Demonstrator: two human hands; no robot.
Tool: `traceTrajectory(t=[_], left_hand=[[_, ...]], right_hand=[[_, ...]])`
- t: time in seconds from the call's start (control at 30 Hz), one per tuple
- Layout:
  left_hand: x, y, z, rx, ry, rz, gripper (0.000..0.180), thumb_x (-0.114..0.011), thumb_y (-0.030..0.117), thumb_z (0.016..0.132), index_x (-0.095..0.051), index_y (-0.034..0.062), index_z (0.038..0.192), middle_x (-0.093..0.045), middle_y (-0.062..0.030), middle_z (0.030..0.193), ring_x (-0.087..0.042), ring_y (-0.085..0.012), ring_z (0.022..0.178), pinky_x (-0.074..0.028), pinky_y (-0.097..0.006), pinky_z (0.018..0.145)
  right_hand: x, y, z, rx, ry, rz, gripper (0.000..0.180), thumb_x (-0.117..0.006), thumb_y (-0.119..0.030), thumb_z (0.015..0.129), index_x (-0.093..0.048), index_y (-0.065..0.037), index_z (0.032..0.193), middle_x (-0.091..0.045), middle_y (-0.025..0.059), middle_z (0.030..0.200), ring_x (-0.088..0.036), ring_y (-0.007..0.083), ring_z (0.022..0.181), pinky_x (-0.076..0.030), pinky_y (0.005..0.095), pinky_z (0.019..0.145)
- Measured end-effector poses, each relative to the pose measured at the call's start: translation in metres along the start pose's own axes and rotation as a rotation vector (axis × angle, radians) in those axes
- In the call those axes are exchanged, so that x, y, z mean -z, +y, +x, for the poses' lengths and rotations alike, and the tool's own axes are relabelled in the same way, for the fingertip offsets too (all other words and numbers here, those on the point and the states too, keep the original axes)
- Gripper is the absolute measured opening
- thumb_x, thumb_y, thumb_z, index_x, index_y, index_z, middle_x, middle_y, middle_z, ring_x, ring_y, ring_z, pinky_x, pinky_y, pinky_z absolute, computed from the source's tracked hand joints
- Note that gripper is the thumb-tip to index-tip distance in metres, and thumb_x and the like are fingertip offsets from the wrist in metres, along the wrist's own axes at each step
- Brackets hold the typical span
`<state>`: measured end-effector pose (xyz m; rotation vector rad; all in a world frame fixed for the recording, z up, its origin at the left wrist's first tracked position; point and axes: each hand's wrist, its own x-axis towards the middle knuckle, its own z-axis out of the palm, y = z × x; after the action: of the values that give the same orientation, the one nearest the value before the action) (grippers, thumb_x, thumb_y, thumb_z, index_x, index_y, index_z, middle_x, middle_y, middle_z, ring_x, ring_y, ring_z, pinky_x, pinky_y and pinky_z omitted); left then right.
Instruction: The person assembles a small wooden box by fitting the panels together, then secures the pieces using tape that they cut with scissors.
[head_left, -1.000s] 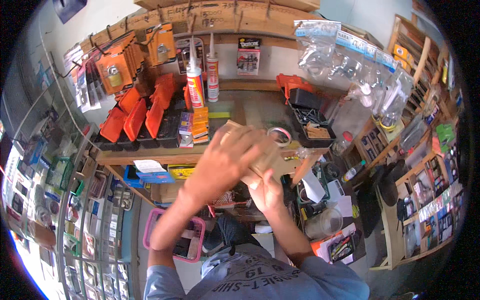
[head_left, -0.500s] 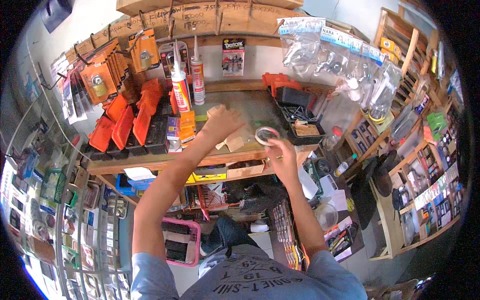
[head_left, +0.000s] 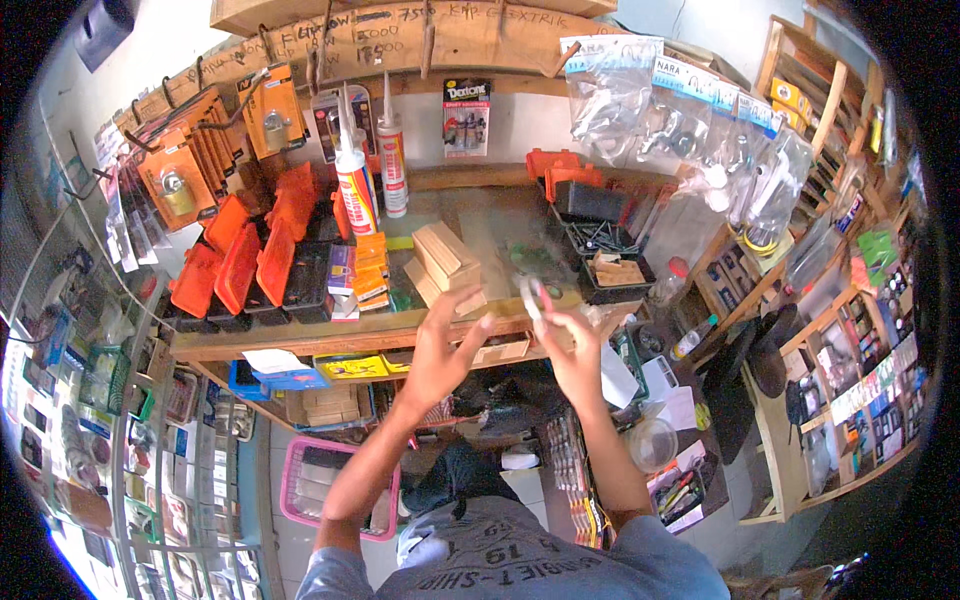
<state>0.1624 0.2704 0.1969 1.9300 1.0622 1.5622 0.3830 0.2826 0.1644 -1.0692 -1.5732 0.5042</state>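
Note:
My right hand [head_left: 574,355] pinches a roll of tape [head_left: 532,298], a pale ring with a reddish edge, in front of the counter's edge. The ring is turned nearly edge-on and is somewhat blurred. Facing it is my left hand [head_left: 446,345], its thumb and fingers spread with nothing in them. Beyond the left fingertips, light-brown rectangular blocks [head_left: 446,255] are gathered on the glass-topped counter [head_left: 420,335]. I cannot tell whether they are wood or card. The left fingers overlap the nearest block in view; touching or not, I cannot tell.
Orange-lidded black boxes [head_left: 240,265], small orange packets [head_left: 370,270] and two sealant tubes [head_left: 357,190] stand left of the blocks. A black bin of screws [head_left: 605,240] is at the right. Plastic bags [head_left: 690,120] hang above. A pink basket [head_left: 290,490] sits below.
My left hand has come off the brown blocks and drawn back toward me, leaving them uncovered. The tape roll in my right hand has turned from face-up to nearly edge-on.

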Motion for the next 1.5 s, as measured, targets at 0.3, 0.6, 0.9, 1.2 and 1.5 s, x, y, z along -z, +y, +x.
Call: traceTrajectory(t=[0.3,0.6,0.9,1.2,1.5], left_hand=[[-0.041,0.006,-0.064,0.354,0.142,-0.366,0.018,-0.072,0.011,0.093,-0.075,-0.0004,0.107,-0.076,-0.0132,0.109,-0.070,-0.0166,0.101,-0.052,-0.031,0.093],[0.004,0.018,-0.171,0.265,-0.148,-0.074,0.016,-0.074,0.008,0.089,-0.077,0.0055,0.105,-0.077,-0.0121,0.103,-0.072,-0.0256,0.105,-0.049,-0.045,0.106],[-0.004,0.062,-0.247,0.132,-0.217,0.069,0.015,-0.075,0.009,0.087,-0.075,0.0037,0.102,-0.076,-0.0106,0.104,-0.072,-0.0289,0.106,-0.052,-0.049,0.103],[-0.006,0.065,-0.266,0.308,-0.077,0.117,0.014,-0.075,0.010,0.087,-0.072,0.0018,0.099,-0.072,-0.0170,0.098,-0.071,-0.0332,0.088,-0.059,-0.042,0.076],[0.012,0.047,-0.275,0.823,-0.004,-0.584,0.045,-0.050,0.037,0.108,-0.068,-0.0045,0.113,-0.073,-0.0149,0.109,-0.070,-0.0276,0.102,-0.053,-0.035,0.093]], right_hand=[[-0.008,-0.051,-0.102,-0.259,-0.166,0.411,0.014,-0.067,0.002,0.093,-0.065,0.006,0.107,-0.060,0.0055,0.101,-0.055,0.0107,0.094,-0.044,0.0246,0.082],[0.023,-0.026,-0.066,-0.058,-0.399,0.118,0.018,-0.075,-0.013,0.090,-0.069,-0.001,0.103,-0.073,0.0102,0.095,-0.071,0.0192,0.085,-0.056,0.0340,0.076],[0.005,0.048,0.093,0.296,-0.351,-0.590,0.021,-0.073,-0.011,0.085,-0.071,0.001,0.102,-0.070,0.0260,0.091,-0.070,0.0421,0.089,-0.057,0.0487,0.077],[0.004,0.044,0.117,0.067,-0.499,-0.822,0.027,-0.076,-0.012,0.074,-0.068,-0.006,0.099,-0.071,0.0220,0.092,-0.069,0.0426,0.089,-0.056,0.0488,0.082],[0.081,-0.023,0.034,-0.383,-0.635,0.258,0.046,-0.075,-0.007,0.087,-0.052,-0.004,0.127,-0.068,0.0114,0.101,-0.072,0.0222,0.089,-0.057,0.0302,0.069]])
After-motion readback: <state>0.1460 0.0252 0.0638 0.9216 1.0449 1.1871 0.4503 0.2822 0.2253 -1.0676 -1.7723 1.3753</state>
